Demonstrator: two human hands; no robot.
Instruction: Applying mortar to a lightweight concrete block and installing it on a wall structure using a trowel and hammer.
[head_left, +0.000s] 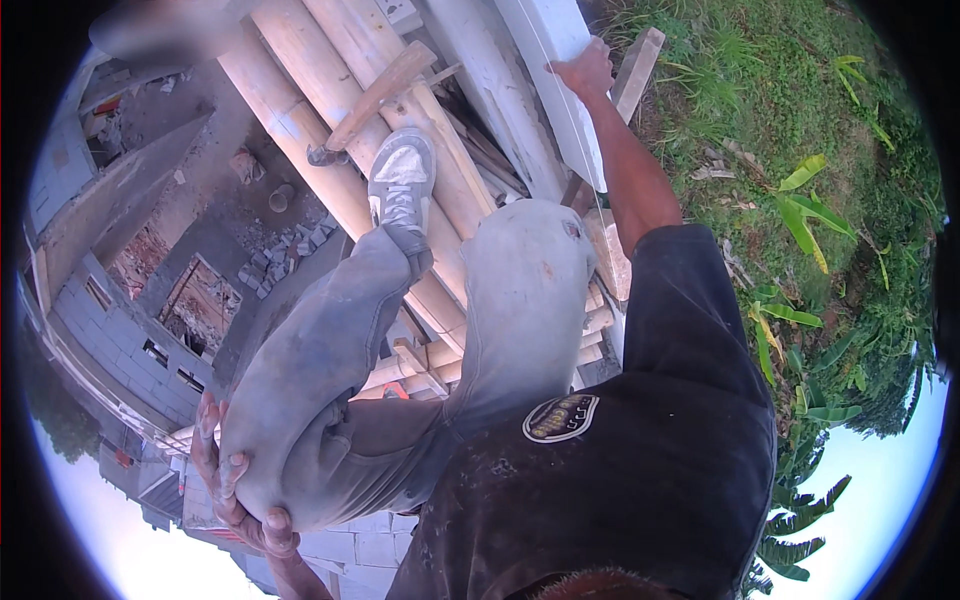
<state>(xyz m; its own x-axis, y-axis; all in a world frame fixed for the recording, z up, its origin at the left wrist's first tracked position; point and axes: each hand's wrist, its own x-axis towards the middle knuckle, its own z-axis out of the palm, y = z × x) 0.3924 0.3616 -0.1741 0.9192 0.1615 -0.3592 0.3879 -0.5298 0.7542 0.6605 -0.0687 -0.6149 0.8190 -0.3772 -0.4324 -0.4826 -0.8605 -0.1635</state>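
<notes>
High in the head view, my right hand grips the edge of a long white beam, fingers curled over it. My left hand rests against my bent left knee at lower left, fingers spread and slightly curved, holding nothing. My sneaker is planted on pale round wooden poles. Just above it lies a loose length of wood, with a dark metal piece near its lower end. A small red item shows between the timbers below, too small to name.
Far below on the left are grey block walls, openings and a pile of broken blocks, beyond the poles' edge. A grassy slope with banana plants lies to the right. A short timber sits beside the white beam.
</notes>
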